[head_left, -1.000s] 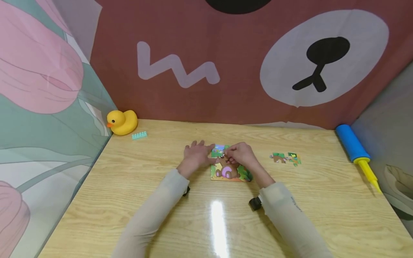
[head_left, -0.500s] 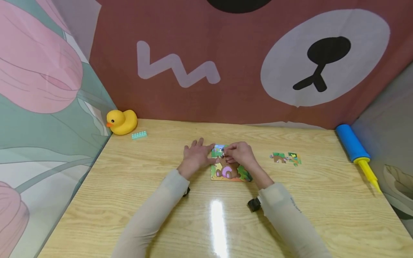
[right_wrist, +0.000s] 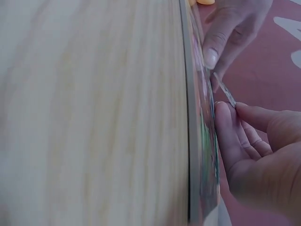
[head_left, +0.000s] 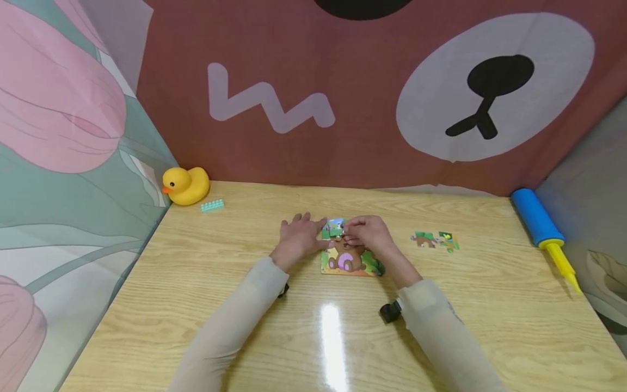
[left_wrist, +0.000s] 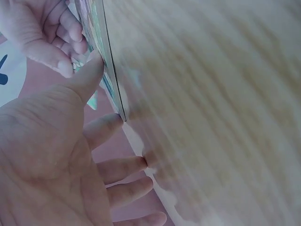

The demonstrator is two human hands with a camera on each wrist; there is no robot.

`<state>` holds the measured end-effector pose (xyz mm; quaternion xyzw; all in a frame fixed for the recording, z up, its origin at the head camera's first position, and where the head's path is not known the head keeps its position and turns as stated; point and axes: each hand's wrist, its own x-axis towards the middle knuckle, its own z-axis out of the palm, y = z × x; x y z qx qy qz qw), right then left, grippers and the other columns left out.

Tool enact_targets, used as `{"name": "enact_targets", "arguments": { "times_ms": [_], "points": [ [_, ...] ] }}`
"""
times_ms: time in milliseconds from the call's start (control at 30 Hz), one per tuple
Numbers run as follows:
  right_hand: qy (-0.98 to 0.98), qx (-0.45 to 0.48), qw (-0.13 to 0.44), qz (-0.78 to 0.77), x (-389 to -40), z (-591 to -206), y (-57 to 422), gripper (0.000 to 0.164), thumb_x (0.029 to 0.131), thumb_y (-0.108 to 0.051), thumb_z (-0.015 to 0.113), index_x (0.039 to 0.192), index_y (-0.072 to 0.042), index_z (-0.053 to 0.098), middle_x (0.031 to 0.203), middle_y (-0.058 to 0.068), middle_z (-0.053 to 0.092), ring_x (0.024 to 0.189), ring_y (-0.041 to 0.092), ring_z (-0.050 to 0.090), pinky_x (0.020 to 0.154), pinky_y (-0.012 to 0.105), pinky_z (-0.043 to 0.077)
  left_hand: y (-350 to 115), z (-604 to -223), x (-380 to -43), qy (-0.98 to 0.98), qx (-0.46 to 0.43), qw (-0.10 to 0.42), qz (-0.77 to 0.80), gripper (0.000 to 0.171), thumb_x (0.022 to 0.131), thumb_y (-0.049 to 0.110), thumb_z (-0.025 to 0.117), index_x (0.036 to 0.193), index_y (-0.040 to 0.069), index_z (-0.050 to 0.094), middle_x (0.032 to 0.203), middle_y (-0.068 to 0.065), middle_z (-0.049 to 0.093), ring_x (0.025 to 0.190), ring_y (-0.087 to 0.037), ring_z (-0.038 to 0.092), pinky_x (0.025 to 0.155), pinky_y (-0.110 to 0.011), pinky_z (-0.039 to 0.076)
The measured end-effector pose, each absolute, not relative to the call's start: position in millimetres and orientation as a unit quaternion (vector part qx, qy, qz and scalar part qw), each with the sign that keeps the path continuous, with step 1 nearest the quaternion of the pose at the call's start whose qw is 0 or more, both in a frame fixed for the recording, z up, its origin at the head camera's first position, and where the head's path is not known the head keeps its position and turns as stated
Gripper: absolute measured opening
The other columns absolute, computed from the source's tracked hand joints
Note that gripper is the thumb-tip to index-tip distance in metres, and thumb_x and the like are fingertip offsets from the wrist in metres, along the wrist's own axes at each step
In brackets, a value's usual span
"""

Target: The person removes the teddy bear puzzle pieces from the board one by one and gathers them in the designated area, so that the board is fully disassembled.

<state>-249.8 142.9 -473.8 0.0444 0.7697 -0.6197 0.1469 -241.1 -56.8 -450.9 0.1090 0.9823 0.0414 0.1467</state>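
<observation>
A flat jigsaw puzzle [head_left: 338, 267] with a brown bear picture lies on the table between the hands. Fingers spread, the left hand [head_left: 300, 237] rests at the puzzle's left side; in the left wrist view its thumb [left_wrist: 89, 75] lies on the puzzle's edge. From the right, the right hand [head_left: 369, 234] reaches over the top part of the puzzle. Between its thumb and forefinger it pinches a thin puzzle piece [right_wrist: 225, 92], seen tilted and raised off the board in the right wrist view. The right hand hides the puzzle's upper right part.
Loose puzzle pieces [head_left: 424, 239] lie to the right on the wooden table [head_left: 220, 305]. A yellow rubber duck [head_left: 186, 186] and a turquoise toy brick [head_left: 212, 205] are at the back left. A blue and yellow pump [head_left: 539, 223] lies along the right edge.
The piece in the right hand has tilted up, and the hand has shifted slightly right. The left hand stays in nearly the same place.
</observation>
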Motion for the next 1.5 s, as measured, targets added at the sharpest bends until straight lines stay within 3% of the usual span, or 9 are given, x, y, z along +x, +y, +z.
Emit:
{"name": "enact_targets", "arguments": {
  "times_ms": [200, 400, 700, 900, 1200, 1500],
  "points": [
    [0.73, 0.06, 0.151, -0.664, -247, -472, 160, 0.033, 0.098, -0.004, 0.063, 0.126, 0.013, 0.059, 0.089, 0.006, 0.074, 0.075, 0.009, 0.074, 0.074, 0.022, 0.062, -56, -449, -241, 0.981, 0.112, 0.15, 0.049, 0.081, 0.089, 0.072, 0.058, 0.158, 0.04, 0.033, 0.166, -0.01, 0.031, 0.154, -0.033, 0.028, 0.12, -0.063, 0.028],
    [0.683, 0.083, 0.158, -0.709, -245, -468, 179, 0.038, 0.103, -0.008, 0.058, 0.137, 0.008, 0.052, 0.095, 0.0, 0.071, 0.085, 0.007, 0.073, 0.085, 0.022, 0.06, -57, -449, -243, 0.98, 0.112, 0.156, 0.045, 0.081, 0.089, 0.072, 0.059, 0.158, 0.04, 0.032, 0.168, -0.01, 0.028, 0.158, -0.031, 0.017, 0.125, -0.062, 0.016],
    [0.622, 0.084, 0.154, -0.763, -242, -462, 210, 0.045, 0.104, -0.003, 0.053, 0.147, 0.006, 0.043, 0.096, 0.0, 0.071, 0.091, 0.009, 0.073, 0.088, 0.019, 0.058, -55, -449, -242, 0.98, 0.11, 0.161, 0.036, 0.081, 0.089, 0.072, 0.058, 0.158, 0.041, 0.031, 0.168, -0.009, 0.027, 0.159, -0.03, 0.014, 0.126, -0.061, 0.012],
    [0.582, 0.098, 0.171, -0.789, -238, -452, 229, 0.04, 0.104, -0.004, 0.054, 0.144, -0.001, 0.05, 0.099, 0.004, 0.07, 0.093, 0.013, 0.074, 0.09, 0.021, 0.057, -55, -448, -242, 0.98, 0.11, 0.16, 0.038, 0.081, 0.089, 0.071, 0.059, 0.158, 0.039, 0.032, 0.168, -0.01, 0.028, 0.159, -0.031, 0.015, 0.126, -0.061, 0.013],
    [0.566, 0.096, 0.17, -0.801, -232, -453, 255, 0.022, 0.102, -0.001, 0.056, 0.122, -0.008, 0.062, 0.097, 0.005, 0.073, 0.09, 0.016, 0.076, 0.092, 0.027, 0.058, -54, -447, -243, 0.98, 0.107, 0.166, 0.036, 0.08, 0.09, 0.071, 0.058, 0.159, 0.04, 0.03, 0.168, -0.01, 0.026, 0.159, -0.033, 0.013, 0.126, -0.06, 0.012],
    [0.593, 0.107, 0.173, -0.779, -223, -460, 279, 0.032, 0.104, -0.006, 0.055, 0.136, -0.003, 0.053, 0.098, 0.002, 0.072, 0.092, 0.014, 0.075, 0.089, 0.023, 0.059, -53, -447, -243, 0.979, 0.105, 0.172, 0.029, 0.08, 0.09, 0.072, 0.057, 0.159, 0.041, 0.029, 0.169, -0.009, 0.026, 0.159, -0.035, 0.013, 0.126, -0.06, 0.012]
  ]
}}
